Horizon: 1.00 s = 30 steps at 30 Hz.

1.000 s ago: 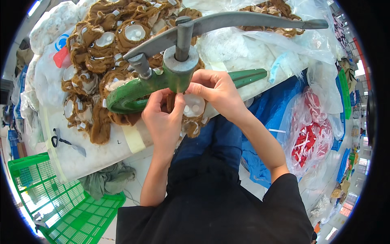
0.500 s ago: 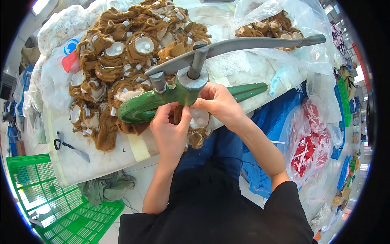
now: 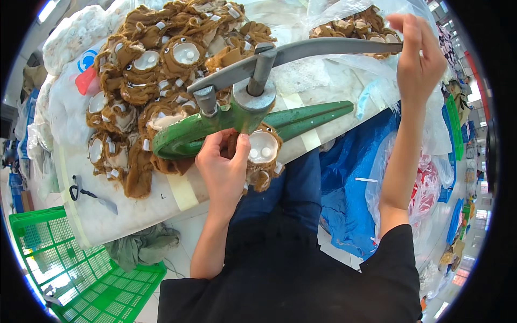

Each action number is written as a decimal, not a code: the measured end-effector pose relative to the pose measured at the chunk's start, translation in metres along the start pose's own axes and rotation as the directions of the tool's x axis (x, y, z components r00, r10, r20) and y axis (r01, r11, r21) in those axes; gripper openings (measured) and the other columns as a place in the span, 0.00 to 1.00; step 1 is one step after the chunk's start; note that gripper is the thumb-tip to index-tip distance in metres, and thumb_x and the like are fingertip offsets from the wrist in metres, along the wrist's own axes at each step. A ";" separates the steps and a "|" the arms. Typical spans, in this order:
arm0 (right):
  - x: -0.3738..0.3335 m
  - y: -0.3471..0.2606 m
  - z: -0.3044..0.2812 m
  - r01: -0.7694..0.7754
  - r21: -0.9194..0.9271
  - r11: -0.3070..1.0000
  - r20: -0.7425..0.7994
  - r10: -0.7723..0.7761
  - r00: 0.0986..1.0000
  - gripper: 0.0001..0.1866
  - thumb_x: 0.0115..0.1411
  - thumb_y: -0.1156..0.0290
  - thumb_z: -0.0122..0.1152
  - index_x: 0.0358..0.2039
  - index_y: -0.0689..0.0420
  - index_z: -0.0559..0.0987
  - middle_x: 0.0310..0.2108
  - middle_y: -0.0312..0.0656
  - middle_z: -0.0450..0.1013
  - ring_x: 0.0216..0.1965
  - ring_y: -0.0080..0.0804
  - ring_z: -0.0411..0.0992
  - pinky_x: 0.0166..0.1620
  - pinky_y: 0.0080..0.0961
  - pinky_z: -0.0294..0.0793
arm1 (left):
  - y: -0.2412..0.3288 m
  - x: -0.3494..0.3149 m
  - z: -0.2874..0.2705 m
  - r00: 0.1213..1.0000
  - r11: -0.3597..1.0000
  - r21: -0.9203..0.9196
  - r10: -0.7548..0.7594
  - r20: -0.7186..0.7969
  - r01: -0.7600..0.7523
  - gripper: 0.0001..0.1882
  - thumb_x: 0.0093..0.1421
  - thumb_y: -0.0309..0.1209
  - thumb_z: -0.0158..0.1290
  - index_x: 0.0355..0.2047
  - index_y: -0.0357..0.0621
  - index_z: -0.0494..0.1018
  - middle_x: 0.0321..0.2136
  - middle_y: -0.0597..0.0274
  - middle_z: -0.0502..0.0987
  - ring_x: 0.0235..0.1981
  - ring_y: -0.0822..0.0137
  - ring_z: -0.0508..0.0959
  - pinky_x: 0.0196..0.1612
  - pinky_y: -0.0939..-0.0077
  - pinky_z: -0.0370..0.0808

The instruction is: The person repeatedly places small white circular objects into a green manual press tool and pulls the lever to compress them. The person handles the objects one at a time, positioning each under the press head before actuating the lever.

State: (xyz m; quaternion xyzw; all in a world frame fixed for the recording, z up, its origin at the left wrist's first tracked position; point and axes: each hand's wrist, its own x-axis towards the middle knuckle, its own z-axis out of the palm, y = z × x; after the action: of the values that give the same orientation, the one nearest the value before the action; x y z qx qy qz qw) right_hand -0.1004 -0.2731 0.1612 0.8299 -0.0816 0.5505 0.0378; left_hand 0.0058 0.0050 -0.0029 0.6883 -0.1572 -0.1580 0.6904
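Note:
A green hand press [image 3: 312,124] stands on the table, with a long grey metal lever [image 3: 328,47] slanting over it. Close to the press's column, the thumb and fingers of my left hand [image 3: 223,168] pinch the edge of a brown plush piece [image 3: 262,182]. That piece carries a white plastic cup-shaped part and hangs over the table's near edge. What lies between my left fingertips is partly hidden. My right hand [image 3: 421,67] is up at the far right, closed over the lever's end, which it covers.
A heap of brown plush pieces [image 3: 137,91] with white parts covers the table's left side. More plush pieces [image 3: 350,27] lie in a clear bag at the back right. A green crate [image 3: 59,258] sits low left; blue sheeting [image 3: 350,188] hangs at the right.
My right hand has left the plush piece beside my left hand and moved up and right to the lever's end. My left hand stays by the press column, holding the plush.

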 end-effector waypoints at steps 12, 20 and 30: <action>-0.080 0.019 0.033 -0.197 -0.040 0.980 0.011 0.197 0.980 0.28 0.72 0.66 0.47 0.12 0.54 0.73 0.12 0.33 0.68 0.17 0.31 0.65 0.35 0.29 0.65 | -0.004 -0.003 -0.002 0.999 0.996 0.086 -0.011 -0.042 0.015 0.09 0.63 0.26 0.62 0.38 0.29 0.79 0.29 0.64 0.80 0.29 0.79 0.76 0.34 0.82 0.75; -0.129 0.014 0.053 -0.150 -0.044 0.988 -0.003 0.150 0.989 0.25 0.70 0.69 0.45 0.12 0.52 0.71 0.12 0.33 0.68 0.18 0.34 0.67 0.33 0.30 0.64 | -0.003 -0.007 0.000 0.998 0.999 0.053 -0.010 -0.057 0.013 0.08 0.62 0.23 0.61 0.35 0.28 0.77 0.29 0.67 0.77 0.28 0.80 0.72 0.32 0.83 0.71; -0.070 0.029 0.012 0.061 -0.151 0.987 0.094 -0.047 0.994 0.20 0.72 0.69 0.41 0.25 0.56 0.77 0.27 0.38 0.78 0.31 0.38 0.74 0.40 0.35 0.70 | 0.004 0.002 0.007 0.994 0.974 0.198 0.106 0.021 -0.108 0.11 0.61 0.28 0.64 0.38 0.31 0.77 0.25 0.70 0.74 0.25 0.80 0.67 0.29 0.82 0.66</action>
State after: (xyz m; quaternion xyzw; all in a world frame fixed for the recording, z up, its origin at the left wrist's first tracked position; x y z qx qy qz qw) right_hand -0.1213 -0.2969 0.0914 0.8504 -0.1030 0.5035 0.1130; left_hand 0.0048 -0.0025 0.0016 0.7434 -0.2128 -0.1076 0.6249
